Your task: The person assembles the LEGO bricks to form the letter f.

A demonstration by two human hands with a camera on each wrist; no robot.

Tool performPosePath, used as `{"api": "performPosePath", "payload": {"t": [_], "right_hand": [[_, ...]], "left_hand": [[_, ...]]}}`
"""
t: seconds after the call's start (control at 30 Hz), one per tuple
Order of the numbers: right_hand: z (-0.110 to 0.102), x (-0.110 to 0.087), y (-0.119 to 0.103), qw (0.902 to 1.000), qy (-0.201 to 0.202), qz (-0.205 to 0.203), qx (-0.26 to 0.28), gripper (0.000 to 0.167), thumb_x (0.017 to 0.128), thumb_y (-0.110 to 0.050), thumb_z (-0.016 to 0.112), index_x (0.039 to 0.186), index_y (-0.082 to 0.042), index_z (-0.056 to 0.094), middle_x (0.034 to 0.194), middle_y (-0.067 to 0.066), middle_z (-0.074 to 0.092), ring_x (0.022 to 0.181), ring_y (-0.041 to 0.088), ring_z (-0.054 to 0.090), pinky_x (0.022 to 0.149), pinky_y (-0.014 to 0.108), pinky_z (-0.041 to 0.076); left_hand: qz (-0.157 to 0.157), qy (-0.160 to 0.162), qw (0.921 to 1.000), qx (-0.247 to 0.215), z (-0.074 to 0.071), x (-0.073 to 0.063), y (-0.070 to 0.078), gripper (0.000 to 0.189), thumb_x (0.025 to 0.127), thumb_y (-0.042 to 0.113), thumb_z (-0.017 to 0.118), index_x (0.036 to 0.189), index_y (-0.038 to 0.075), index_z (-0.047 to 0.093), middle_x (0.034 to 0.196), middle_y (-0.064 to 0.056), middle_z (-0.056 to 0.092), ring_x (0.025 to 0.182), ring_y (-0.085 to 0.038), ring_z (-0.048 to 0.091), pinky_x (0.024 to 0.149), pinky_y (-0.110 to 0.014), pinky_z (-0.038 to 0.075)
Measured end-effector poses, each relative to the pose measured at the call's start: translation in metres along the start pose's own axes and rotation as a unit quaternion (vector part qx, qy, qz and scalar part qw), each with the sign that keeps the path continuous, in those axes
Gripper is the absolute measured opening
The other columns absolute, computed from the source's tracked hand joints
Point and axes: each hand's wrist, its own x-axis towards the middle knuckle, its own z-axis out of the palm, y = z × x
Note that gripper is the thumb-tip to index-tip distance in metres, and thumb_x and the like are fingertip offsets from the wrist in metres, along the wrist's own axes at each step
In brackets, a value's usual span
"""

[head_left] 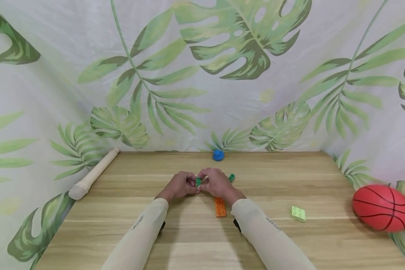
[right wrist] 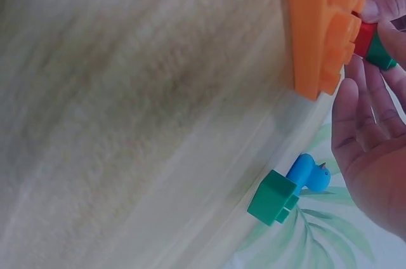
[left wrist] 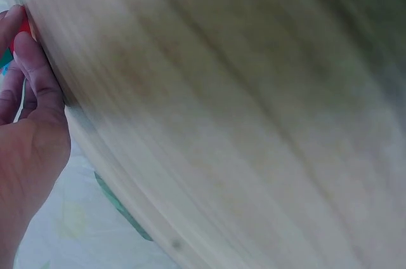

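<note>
Both hands meet over the middle of the table around a green building brick (head_left: 198,182) and a red building brick (right wrist: 363,39), which sit against each other. My left hand (head_left: 183,183) pinches the red brick, its thumb showing beside it in the right wrist view. The right hand (head_left: 217,182) grips the green brick between thumb and fingers. How firmly the bricks are joined cannot be seen. Close to the right wrist lies an orange building brick (head_left: 220,207), studs up. A second green brick (head_left: 231,177) rests just beyond the right hand.
A blue toy duck (head_left: 218,155) stands at the table's back edge. To the right lie a pale green brick (head_left: 297,213) and a red ball (head_left: 383,207) at the table's edge. A beige toy microphone (head_left: 94,174) lies along the left edge. Patterned cloth (head_left: 189,112) hangs behind.
</note>
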Motion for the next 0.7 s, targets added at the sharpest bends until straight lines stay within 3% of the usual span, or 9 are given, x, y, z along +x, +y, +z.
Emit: {"api": "performPosePath", "payload": {"t": [0.2,0.33,0.57,0.7], "right_hand": [[0.002,0.0,0.003,0.9998,-0.007,0.008,0.016,0.021,0.092,-0.01,0.086,0.111,-0.011,0.078,0.118,0.006,0.078,0.098,0.018,0.076,0.085,0.032,0.062],[0.004,-0.001,0.003,0.9999,-0.013,0.006,-0.007,0.022,0.094,-0.014,0.085,0.115,-0.013,0.077,0.113,0.003,0.078,0.095,0.014,0.071,0.086,0.032,0.06],[0.001,-0.012,-0.003,0.9984,-0.007,0.012,-0.054,0.035,0.101,-0.02,0.078,0.133,-0.009,0.069,0.12,0.008,0.074,0.109,0.024,0.069,0.099,0.044,0.058],[-0.009,-0.023,-0.009,0.9972,0.014,0.025,-0.069,0.037,0.101,-0.018,0.074,0.136,-0.007,0.068,0.123,0.011,0.073,0.112,0.029,0.071,0.099,0.048,0.059]], "left_hand": [[0.005,-0.001,1.0,-0.004,0.0,-0.001,-0.001,0.015,0.086,0.005,0.089,0.094,0.004,0.078,0.082,-0.002,0.069,0.075,-0.01,0.058,0.07,-0.021,0.048],[0.006,-0.001,1.0,-0.005,0.001,-0.002,-0.001,0.015,0.085,0.004,0.089,0.094,0.004,0.077,0.081,-0.001,0.068,0.076,-0.01,0.058,0.07,-0.021,0.048],[-0.006,-0.002,1.0,0.004,0.002,0.0,0.0,0.016,0.086,0.007,0.09,0.095,0.005,0.076,0.083,-0.002,0.068,0.077,-0.01,0.058,0.073,-0.022,0.049],[-0.02,0.002,0.9997,0.011,0.001,0.0,0.0,0.018,0.086,0.008,0.091,0.095,0.006,0.076,0.084,-0.001,0.068,0.077,-0.011,0.058,0.075,-0.023,0.049]]}}
